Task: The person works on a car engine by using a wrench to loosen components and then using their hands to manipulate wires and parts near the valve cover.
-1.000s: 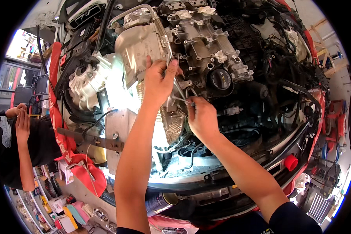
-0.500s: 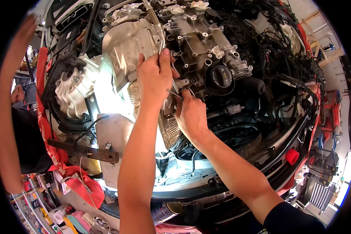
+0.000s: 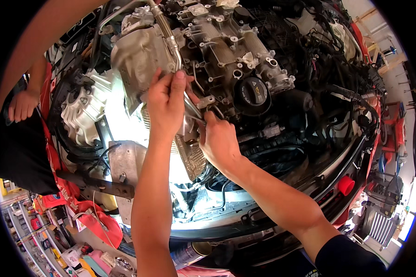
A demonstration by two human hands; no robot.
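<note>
Over an opened car engine, my left hand (image 3: 167, 101) is closed round a thin metal pipe (image 3: 175, 48) that has a braided section higher up. From this hand the pipe slants down toward my right hand (image 3: 219, 141). The right fingers are curled and pinched by the pipe's lower end, next to a small metal bracket (image 3: 207, 101); what they grip is hidden behind them. A black oil filler cap (image 3: 253, 92) sits right of both hands on the bare engine top (image 3: 222, 51). To the left is a dull metal heat shield (image 3: 138, 60).
A co-worker's arm (image 3: 51, 37) reaches across the upper left; that person's other hand (image 3: 24, 105) hangs at the far left. A bright light glares beside the ribbed pale housing (image 3: 85, 101). Hoses and wiring (image 3: 328, 92) crowd the right. A can (image 3: 192, 254) stands below the front edge.
The co-worker's arm has swung from the left edge over the engine's upper left. The pipe's upper end has shifted left, and my left hand has moved with it. The whole view has shifted slightly.
</note>
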